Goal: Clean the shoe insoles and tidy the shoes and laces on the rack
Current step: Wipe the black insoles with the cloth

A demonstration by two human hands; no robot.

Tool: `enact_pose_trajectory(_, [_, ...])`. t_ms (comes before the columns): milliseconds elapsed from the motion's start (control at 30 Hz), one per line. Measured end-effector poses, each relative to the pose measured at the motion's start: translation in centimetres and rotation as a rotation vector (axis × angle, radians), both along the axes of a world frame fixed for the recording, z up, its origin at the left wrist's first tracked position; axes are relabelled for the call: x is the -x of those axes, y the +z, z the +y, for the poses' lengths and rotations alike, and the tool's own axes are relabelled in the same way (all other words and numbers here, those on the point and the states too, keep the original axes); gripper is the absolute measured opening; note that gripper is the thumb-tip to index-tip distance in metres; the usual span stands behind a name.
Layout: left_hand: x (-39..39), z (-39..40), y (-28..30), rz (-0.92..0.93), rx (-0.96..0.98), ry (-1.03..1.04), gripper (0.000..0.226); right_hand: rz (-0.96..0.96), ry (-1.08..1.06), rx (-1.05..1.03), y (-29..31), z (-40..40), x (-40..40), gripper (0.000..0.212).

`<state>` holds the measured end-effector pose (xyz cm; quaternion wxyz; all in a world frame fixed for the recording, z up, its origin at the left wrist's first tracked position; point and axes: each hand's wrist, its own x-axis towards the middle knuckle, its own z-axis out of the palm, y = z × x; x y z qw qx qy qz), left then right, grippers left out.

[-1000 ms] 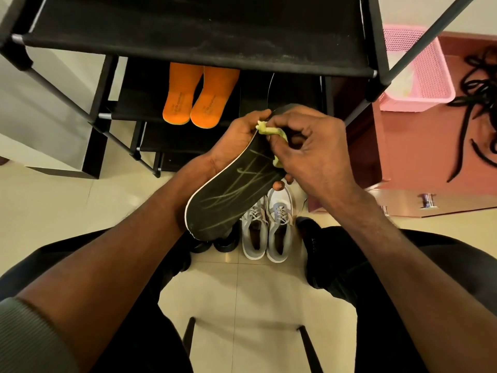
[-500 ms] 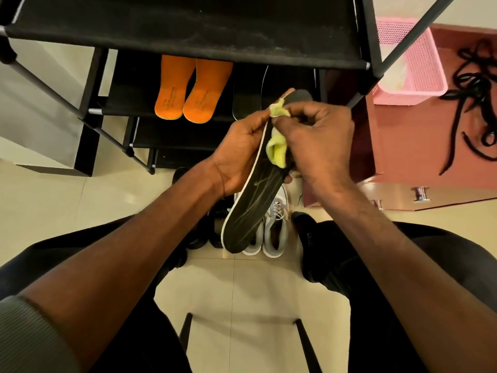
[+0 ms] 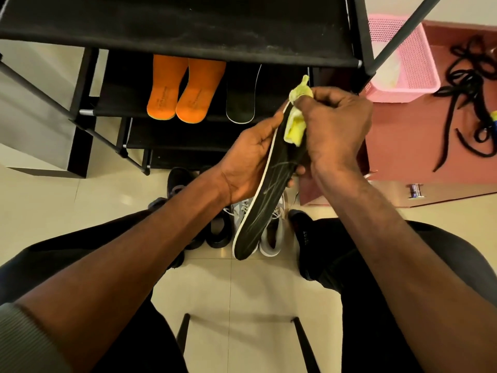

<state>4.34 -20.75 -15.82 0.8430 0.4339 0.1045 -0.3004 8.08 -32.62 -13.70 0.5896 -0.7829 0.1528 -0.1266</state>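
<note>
Left hand (image 3: 250,160) grips black insole (image 3: 265,200); right hand (image 3: 337,130) pinches yellow cloth (image 3: 294,127) at frame center, hiding the insole's toe.

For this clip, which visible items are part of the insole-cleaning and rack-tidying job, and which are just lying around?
Part of the job:
black insole in the left hand
yellow cloth in the right hand
orange insoles
spare black insole
shoe rack
white sneakers
black laces

Lying about:
pink basket
</note>
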Motion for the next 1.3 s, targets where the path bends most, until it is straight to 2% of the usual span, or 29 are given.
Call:
enact_pose_trajectory(167, [-0.2,0.7,0.2,0.027,0.024,-0.016,0.057,-0.021,0.221,0.195,-0.4,-0.1,0.9,0.013])
enact_pose_trajectory(333, [-1.4,2.3,-0.5,0.036,0.055,0.131,0.051,-0.011,0.462,0.201,-0.8,0.8,3.1,0.014])
enact_pose_trajectory(433, [-1.4,2.1,-0.7,0.058,0.045,0.132,0.048,-0.045,0.412,0.192,-1.1,1.3,3.4,0.012])
enact_pose_trajectory(633, [0.1,0.5,0.0,0.041,-0.02,-0.032,0.051,0.004,0.095,0.086,-0.6,0.1,-0.1,0.012])
enact_pose_trajectory(733, [0.1,0.7,-0.1,0.037,0.012,-0.046,0.053,-0.011,0.153,0.11,-0.4,0.3,0.4,0.011])
enact_pose_trajectory(833, [-0.4,1.4,-0.1,0.071,0.069,0.03,0.058,0.005,0.294,0.138,-0.4,1.0,1.9,0.009])
enact_pose_trajectory(967, [-1.1,2.2,-0.2,0.072,0.136,0.145,0.047,0.037,0.469,0.177,-0.7,2.0,3.5,0.011])
enact_pose_trajectory(1067, [-1.0,2.0,0.0,0.065,0.108,0.163,0.045,-0.033,0.391,0.228,-0.9,2.4,3.5,0.013])
enact_pose_trajectory(1167, [-0.6,1.2,0.1,0.051,0.045,0.086,0.055,-0.073,0.276,0.203,-0.7,2.2,2.4,0.012])
enact_pose_trajectory(1300, [-0.4,0.4,-0.3,0.036,0.067,0.011,0.061,-0.106,0.147,0.25,-0.5,0.7,0.6,0.014])
